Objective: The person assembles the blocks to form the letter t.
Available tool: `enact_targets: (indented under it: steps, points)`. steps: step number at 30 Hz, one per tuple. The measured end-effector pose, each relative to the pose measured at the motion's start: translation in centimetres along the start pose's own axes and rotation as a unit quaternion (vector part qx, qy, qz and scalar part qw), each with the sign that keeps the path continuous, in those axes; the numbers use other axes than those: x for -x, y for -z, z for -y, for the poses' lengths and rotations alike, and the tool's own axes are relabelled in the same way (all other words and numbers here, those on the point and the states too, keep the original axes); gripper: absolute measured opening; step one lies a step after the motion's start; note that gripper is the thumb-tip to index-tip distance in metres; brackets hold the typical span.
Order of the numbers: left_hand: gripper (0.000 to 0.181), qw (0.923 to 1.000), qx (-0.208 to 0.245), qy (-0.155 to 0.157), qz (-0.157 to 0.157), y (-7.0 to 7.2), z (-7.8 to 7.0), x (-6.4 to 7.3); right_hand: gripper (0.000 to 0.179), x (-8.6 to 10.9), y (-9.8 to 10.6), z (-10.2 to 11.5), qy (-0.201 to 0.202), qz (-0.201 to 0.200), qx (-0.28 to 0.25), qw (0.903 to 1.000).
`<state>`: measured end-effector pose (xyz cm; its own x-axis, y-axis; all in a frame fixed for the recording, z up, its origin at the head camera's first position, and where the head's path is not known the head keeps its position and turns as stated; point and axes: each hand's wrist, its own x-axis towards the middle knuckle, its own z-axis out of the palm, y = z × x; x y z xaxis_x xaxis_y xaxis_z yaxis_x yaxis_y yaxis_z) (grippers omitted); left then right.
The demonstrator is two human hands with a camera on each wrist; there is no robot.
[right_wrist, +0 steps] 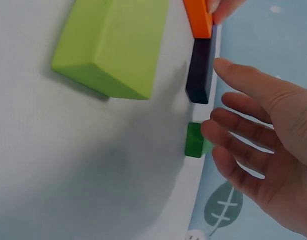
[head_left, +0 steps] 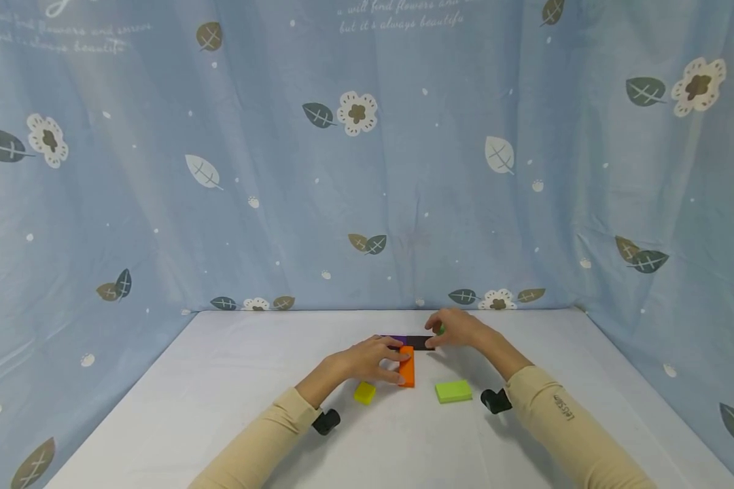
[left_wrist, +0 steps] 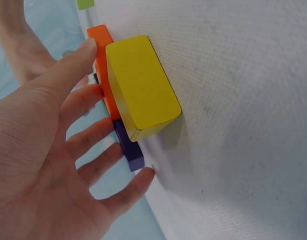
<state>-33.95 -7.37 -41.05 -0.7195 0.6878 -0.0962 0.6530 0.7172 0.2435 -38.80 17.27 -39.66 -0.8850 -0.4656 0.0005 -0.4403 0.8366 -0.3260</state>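
My left hand [head_left: 367, 358] reaches over an orange block [head_left: 407, 372], its fingers spread and fairly straight. In the left wrist view the thumb touches one end of the orange block, with the index fingertip against its side. Behind it lie a purple block [left_wrist: 128, 146] and a black block [right_wrist: 199, 72], end to end in a row. My right hand [head_left: 459, 329] is at the black block's right end, its thumb tip beside that block. Its other fingers hang loosely curved near a small green block [right_wrist: 194, 140], partly covered by the hand in the head view.
A yellow block [head_left: 364, 392] stands on the white tabletop [head_left: 220, 407] near my left wrist. Further right lies a lime-green block [head_left: 454, 392]. A blue curtain [head_left: 281, 170] with leaves and flowers hangs behind the table and along its sides.
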Motion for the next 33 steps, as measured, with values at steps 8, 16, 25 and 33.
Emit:
enact_targets:
  steps: [8,16,25,33]
  points:
    - [0.056,1.0,0.002,0.005,-0.001,0.0,0.0,0.0,0.034,0.4,1.2,-0.6,0.029,-0.026,-0.028,0.9988]
    - [0.056,1.0,0.004,0.004,-0.002,-0.2,0.1,0.0,0.036,0.3,1.2,-2.2,0.022,-0.031,-0.043,0.9983]
    - [0.056,1.0,-0.003,0.009,-0.002,-0.3,0.0,0.2,0.045,-0.1,1.1,-3.7,0.01,-0.018,-0.052,0.9984]
    - [0.057,1.0,-0.003,0.007,-0.002,-0.1,0.0,0.4,0.055,-0.8,0.6,-4.7,-0.001,-0.012,-0.079,0.9968]
